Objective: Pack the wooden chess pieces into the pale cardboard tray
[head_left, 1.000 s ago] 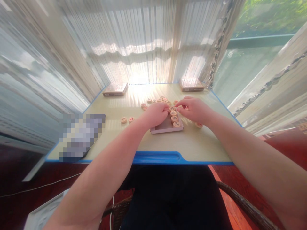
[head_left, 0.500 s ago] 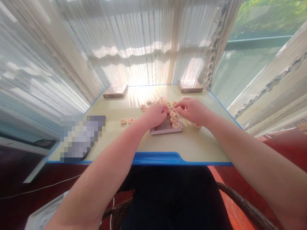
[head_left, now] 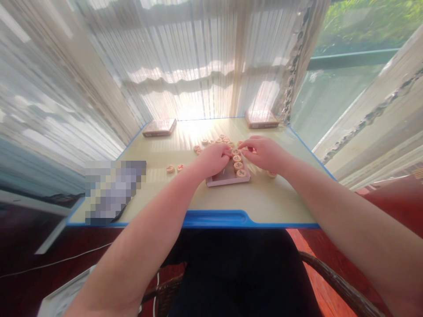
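A shallow box [head_left: 228,180] lies on the table. Along its right side runs a row of round wooden Chinese chess pieces [head_left: 238,165] with dark characters. My left hand [head_left: 216,158] is over the box's far left part, fingers bent with tips beside the farthest piece of the row [head_left: 235,152]. What those fingers hold, if anything, is hidden. My right hand [head_left: 262,152] hovers just right of that same piece, thumb and index finger apart, nothing visible between them. Loose chess pieces [head_left: 222,140] lie in a cluster beyond the hands, some with red characters.
Two loose pieces [head_left: 175,168] lie left of my left forearm; another [head_left: 272,174] sits under my right wrist. Flat boxes [head_left: 160,127] [head_left: 261,119] stand at the two back corners. A blurred-out object [head_left: 114,191] is on the left. The table has a blue edge [head_left: 216,218].
The view has shifted slightly. Both hands stay almost in place around the far end of the row, and the pieces in the box look unchanged.
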A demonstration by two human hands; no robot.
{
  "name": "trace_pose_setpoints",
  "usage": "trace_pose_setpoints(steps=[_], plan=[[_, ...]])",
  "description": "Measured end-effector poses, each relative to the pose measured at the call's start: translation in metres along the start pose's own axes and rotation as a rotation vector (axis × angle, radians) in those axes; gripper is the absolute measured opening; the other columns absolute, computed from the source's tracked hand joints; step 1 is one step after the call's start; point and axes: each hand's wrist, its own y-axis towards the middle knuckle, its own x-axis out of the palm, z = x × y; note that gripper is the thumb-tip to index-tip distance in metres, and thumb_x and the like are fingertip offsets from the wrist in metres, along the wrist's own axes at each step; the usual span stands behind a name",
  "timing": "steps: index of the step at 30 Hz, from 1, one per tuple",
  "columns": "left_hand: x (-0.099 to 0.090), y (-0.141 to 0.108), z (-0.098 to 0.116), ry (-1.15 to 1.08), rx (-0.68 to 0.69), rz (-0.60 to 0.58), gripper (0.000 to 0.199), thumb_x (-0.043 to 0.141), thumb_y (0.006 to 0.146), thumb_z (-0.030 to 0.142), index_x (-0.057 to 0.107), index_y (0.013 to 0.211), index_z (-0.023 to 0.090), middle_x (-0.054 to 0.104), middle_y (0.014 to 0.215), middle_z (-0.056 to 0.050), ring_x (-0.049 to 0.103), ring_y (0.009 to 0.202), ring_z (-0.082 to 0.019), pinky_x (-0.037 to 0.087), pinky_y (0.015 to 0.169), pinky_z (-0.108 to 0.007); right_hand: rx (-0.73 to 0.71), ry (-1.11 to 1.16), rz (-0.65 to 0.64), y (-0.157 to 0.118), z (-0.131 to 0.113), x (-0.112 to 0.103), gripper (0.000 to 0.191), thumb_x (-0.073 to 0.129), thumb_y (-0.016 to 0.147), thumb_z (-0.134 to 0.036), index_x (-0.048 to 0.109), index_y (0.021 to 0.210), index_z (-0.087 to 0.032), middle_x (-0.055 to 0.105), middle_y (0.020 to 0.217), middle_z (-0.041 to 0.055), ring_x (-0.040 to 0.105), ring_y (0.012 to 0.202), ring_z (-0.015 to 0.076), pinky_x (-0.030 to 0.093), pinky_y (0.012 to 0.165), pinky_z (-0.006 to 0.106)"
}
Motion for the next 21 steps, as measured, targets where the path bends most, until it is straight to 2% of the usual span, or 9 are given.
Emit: trace_pose_setpoints(steps=[5,7,9,12,15,17,19,21], plan=[[-0.001,-0.001,0.001,-0.023,-0.068,0.053,0.032,0.046,0.079,0.019,0.065,0.104,0.02,0.071,0.093,-0.003,0.063,0.09,-0.02,0.049,0.079,-0.031,-0.003,0.009,0.003,-0.001,-0.001,-0.001,0.026,0.05,0.081,-0.028,0.071,0.095,-0.019,0.06,0.077,0.0045,0.055,0.073,0.0186,0.041,0.07,0.031],[-0.003,-0.002,0.001,-0.052,-0.089,0.092,0.037,0.047,0.079,0.02,0.061,0.114,0.021,0.071,0.094,-0.002,0.063,0.09,-0.019,0.05,0.078,-0.029,-0.026,0.04,0.038,-0.001,-0.002,-0.002,0.03,0.052,0.081,-0.03,0.067,0.104,-0.018,0.06,0.081,0.0054,0.056,0.078,0.0201,0.042,0.072,0.033],[-0.007,-0.004,0.001,-0.037,-0.076,0.147,0.036,0.045,0.081,0.019,0.062,0.112,0.021,0.071,0.095,-0.001,0.063,0.089,-0.018,0.049,0.078,-0.029,-0.068,0.079,0.098,-0.002,-0.001,-0.003,0.036,0.052,0.083,-0.032,0.061,0.115,-0.018,0.06,0.088,0.0067,0.056,0.085,0.0219,0.044,0.076,0.035],[-0.02,-0.007,0.001,0.092,-0.058,0.26,0.031,0.043,0.082,0.018,0.066,0.102,0.02,0.07,0.092,-0.003,0.062,0.088,-0.019,0.048,0.081,-0.031,-0.113,0.119,0.163,-0.003,-0.001,-0.004,0.041,0.05,0.085,-0.037,0.054,0.123,-0.02,0.059,0.096,0.0085,0.055,0.093,0.0243,0.045,0.082,0.039],[-0.041,-0.016,0.0,0.183,-0.115,0.304,0.032,0.044,0.085,0.03,0.064,0.107,0.019,0.069,0.094,-0.004,0.061,0.09,-0.021,0.046,0.083,-0.033,-0.128,0.153,0.155,-0.004,-0.001,-0.004,0.061,0.054,0.083,-0.048,0.041,0.136,-0.022,0.056,0.112,0.0116,0.053,0.104,0.0272,0.045,0.087,0.044],[-0.056,-0.027,-0.006,0.221,-0.195,0.241,0.038,0.041,0.088,0.042,0.062,0.111,0.02,0.069,0.1,-0.006,0.061,0.093,-0.023,0.046,0.083,-0.034,-0.149,0.166,0.12,-0.006,-0.003,-0.004,0.075,0.055,0.081,-0.054,0.029,0.143,-0.023,0.049,0.128,0.0139,0.048,0.115,0.0294,0.043,0.092,0.046],[-0.066,-0.039,-0.016,0.286,-0.279,0.093,0.043,0.041,0.087,0.049,0.062,0.112,0.022,0.067,0.108,-0.008,0.059,0.099,-0.026,0.045,0.084,-0.035,-0.177,0.158,0.074,-0.007,-0.006,-0.005,0.078,0.052,0.082,-0.056,0.022,0.146,-0.025,0.041,0.139,0.0142,0.042,0.125,0.0307,0.039,0.099,0.049],[-0.067,-0.052,-0.032,0.366,-0.383,-0.019,0.044,0.047,0.083,0.048,0.062,0.113,0.019,0.065,0.113,-0.012,0.057,0.104,-0.029,0.043,0.087,-0.038,-0.212,0.14,0.007,-0.009,-0.011,-0.006,0.077,0.05,0.083,-0.058,0.022,0.147,-0.027,0.04,0.142,0.0135,0.038,0.129,0.0315,0.035,0.103,0.051]])
